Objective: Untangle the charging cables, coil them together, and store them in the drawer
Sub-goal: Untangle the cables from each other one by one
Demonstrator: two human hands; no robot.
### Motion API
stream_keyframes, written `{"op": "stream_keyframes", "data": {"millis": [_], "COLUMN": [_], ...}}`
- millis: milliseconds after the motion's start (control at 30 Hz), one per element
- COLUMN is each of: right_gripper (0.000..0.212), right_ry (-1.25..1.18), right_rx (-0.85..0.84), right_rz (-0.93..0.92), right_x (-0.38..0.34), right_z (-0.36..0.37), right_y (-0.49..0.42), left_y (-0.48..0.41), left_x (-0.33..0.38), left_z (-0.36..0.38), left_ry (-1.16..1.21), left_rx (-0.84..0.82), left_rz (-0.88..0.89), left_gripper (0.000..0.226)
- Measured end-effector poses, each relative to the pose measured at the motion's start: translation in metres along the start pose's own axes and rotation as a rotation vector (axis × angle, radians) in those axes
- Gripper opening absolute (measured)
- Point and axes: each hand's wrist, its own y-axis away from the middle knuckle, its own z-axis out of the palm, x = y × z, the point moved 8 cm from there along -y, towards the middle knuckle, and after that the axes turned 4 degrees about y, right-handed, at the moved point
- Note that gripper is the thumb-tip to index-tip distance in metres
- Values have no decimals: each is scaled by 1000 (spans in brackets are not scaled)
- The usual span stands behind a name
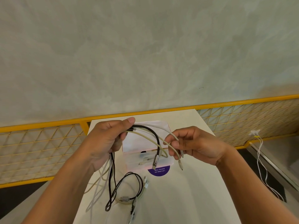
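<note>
Fingers of the left hand clench the charging cables; the right hand pinches two pale cable ends. Beneath the fingertips sits a translucent box, possibly the drawer.

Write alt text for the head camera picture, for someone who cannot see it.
Two hands hold charging cables above a white table: the left hand grips a black cable and several pale ones, the right hand pinches pale ends. More cable lies below.

light: soft, even | shadows: faint | edges: bowed (wide-angle) | focus: sharp
</note>
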Motion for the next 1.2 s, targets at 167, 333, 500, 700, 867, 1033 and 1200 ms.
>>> {"op": "stream_keyframes", "data": {"millis": [167, 333, 500, 700, 867, 1033, 1200], "right_gripper": [13, 10, 20, 18, 16, 18, 30], "right_ry": [-37, -91, 125, 310, 381, 459, 517], "right_rx": [-87, 0, 257, 471, 563, 606, 602], "right_rz": [-20, 0, 90, 219, 274, 299, 286], "right_x": [0, 6, 6, 9, 12, 16, 21], "right_z": [6, 0, -12, -13, -13, -13, -14], "right_y": [4, 3, 2, -5, -8, -9, -9], "left_y": [1, 1, 1, 4, 7, 5, 6], "left_x": [3, 4, 7, 12, 12, 8, 4], "left_z": [-3, -7, -4, 7, 16, 21, 26], "left_ry": [61, 98, 68, -27, -62, -68, -74], "left_rx": [45, 72, 48, 21, 17, 17, 12], "left_rz": [-17, -10, 31, 92, 110, 89, 77], "left_gripper": [38, 39, 42, 49, 46, 45, 46]}}
